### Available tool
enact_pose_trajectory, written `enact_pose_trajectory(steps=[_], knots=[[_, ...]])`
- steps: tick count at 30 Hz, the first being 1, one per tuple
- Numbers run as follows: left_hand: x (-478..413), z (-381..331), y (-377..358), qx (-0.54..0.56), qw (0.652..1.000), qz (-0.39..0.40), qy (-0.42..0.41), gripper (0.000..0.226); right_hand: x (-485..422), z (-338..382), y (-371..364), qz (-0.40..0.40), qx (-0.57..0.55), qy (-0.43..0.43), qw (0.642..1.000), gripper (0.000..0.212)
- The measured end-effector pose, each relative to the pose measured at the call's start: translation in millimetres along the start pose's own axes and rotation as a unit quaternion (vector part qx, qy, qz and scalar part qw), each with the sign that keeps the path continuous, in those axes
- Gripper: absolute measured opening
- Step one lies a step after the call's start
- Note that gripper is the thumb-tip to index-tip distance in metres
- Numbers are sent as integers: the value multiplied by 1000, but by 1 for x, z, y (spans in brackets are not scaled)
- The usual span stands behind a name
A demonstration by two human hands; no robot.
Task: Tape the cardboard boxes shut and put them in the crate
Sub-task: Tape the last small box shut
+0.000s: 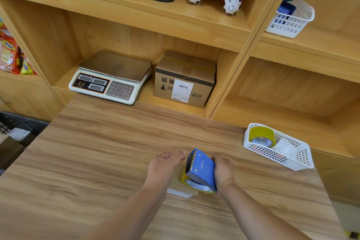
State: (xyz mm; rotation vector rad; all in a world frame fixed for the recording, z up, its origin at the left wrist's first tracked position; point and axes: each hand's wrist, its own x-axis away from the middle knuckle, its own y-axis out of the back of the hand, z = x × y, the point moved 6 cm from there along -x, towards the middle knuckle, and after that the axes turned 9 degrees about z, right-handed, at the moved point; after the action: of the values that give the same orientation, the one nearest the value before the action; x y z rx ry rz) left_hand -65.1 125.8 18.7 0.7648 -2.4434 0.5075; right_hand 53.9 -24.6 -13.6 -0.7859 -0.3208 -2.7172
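A small flat cardboard box (182,188) lies on the wooden table (97,152), mostly hidden under my hands. My right hand (223,171) grips a blue tape dispenser (201,167) loaded with a yellowish tape roll, held over the box. My left hand (163,165) rests on the box's left side with its fingers curled, next to the dispenser's toothed blade. A larger cardboard box (185,79) with a white label stands in the shelf compartment behind the table. The dark crate (19,124) sits at the far left below table level, with boxes inside.
A white weighing scale (111,78) stands in the shelf beside the larger box. A white basket (276,147) with spare tape rolls sits at the table's right. Robot models and another basket (290,17) occupy upper shelves. Snack packets (11,54) fill the left shelf.
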Motion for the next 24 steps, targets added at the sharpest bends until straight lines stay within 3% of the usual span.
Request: enact_pose_trajectory(steps=[5, 10, 13, 19, 24], knots=[[6, -6, 1, -13, 998, 9, -56, 19, -3, -1, 1, -6, 12, 6, 1000, 32], [18, -13, 1, -101, 980, -24, -172, 37, -2, -1, 0, -6, 16, 0, 1000, 32], [18, -11, -1, -140, 970, -19, -198, 39, -2, -2, 1, -10, 9, -4, 1000, 32], [15, -14, 0, -111, 984, -12, -142, 46, -3, 1, -1, -9, 43, 21, 999, 33], [4, 2, 3, 3, 1000, -10, -25, 27, -1, 1, -1, -7, 36, 25, 999, 35]])
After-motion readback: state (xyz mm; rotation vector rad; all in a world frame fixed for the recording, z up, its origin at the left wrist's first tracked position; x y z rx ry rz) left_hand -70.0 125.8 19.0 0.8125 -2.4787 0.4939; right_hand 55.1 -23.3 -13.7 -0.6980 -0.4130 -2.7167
